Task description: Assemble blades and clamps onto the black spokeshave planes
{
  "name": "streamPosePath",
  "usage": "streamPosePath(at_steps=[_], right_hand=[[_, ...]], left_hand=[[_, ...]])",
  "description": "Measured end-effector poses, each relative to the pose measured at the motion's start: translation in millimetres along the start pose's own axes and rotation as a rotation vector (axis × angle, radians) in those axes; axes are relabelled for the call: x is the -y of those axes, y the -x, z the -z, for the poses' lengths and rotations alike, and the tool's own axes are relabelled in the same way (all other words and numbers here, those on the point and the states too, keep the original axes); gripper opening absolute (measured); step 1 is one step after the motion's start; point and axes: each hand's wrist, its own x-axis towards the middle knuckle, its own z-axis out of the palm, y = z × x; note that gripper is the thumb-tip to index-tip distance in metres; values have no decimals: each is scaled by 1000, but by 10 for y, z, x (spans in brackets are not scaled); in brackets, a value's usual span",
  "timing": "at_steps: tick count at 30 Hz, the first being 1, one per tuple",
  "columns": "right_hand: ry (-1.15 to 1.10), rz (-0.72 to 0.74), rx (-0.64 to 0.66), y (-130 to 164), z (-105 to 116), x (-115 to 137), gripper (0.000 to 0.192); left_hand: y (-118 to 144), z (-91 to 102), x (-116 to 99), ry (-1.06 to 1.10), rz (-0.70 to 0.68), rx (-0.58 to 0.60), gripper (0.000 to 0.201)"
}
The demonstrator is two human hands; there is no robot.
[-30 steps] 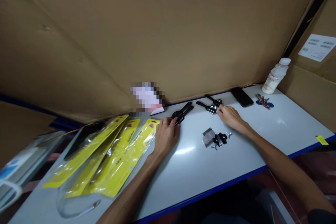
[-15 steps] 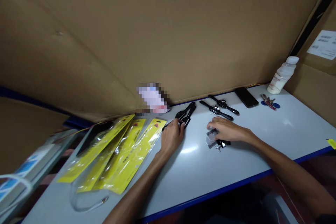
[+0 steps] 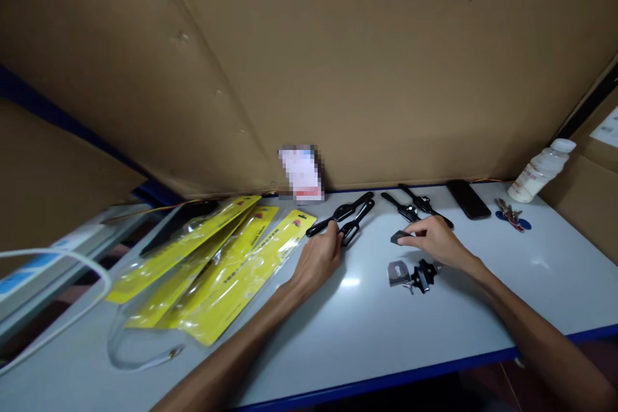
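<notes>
My left hand (image 3: 318,259) rests on the white table (image 3: 483,309) with its fingertips on the near end of a black two-armed tool (image 3: 345,215). My right hand (image 3: 434,238) pinches a small grey metal piece (image 3: 400,237) just above the tabletop. Below that hand lie another grey metal piece (image 3: 398,272) and a small black knob with screws (image 3: 421,275). A second black two-armed tool (image 3: 415,205) lies behind my right hand.
Several yellow packaging bags (image 3: 217,264) in clear sleeves fan out at the left. A black phone (image 3: 468,199), keys (image 3: 510,214) and a white bottle (image 3: 541,170) sit at the back right. A cardboard wall (image 3: 338,64) stands behind the table. A white cable (image 3: 62,309) curves at far left.
My right hand left the far black tool, came down onto the pile of small parts, and now holds one grey piece lifted off it. My left hand stayed at the near black tool.
</notes>
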Motion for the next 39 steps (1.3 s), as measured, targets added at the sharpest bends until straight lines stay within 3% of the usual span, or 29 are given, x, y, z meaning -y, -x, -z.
streamPosePath(at_steps=[2, 6, 10, 14, 18, 21, 29, 39], right_hand=[[-178, -76, 55, 10, -3, 47, 40], [-568, -219, 164, 24, -25, 123, 18], [-839, -260, 166, 8, -86, 140, 18], [-974, -250, 134, -27, -210, 119, 24], [-933, -220, -47, -35, -357, 109, 25], [-901, -244, -68, -19, -453, 132, 35], [-949, -314, 7, 17, -509, 256, 37], [-978, -378, 28, 55, -508, 340, 37]], left_hand=[[29, -4, -16, 153, 10, 13, 9], [97, -27, -90, 502, 68, 110, 25], [194, -53, -191, 785, 111, 230, 37], [280, -102, -260, 949, 135, 275, 36], [326, -135, -286, 1102, 129, 307, 36], [346, -160, -295, 1087, 127, 309, 40], [381, -248, -326, 956, 62, 262, 51], [430, -183, -358, 911, 75, 374, 51]])
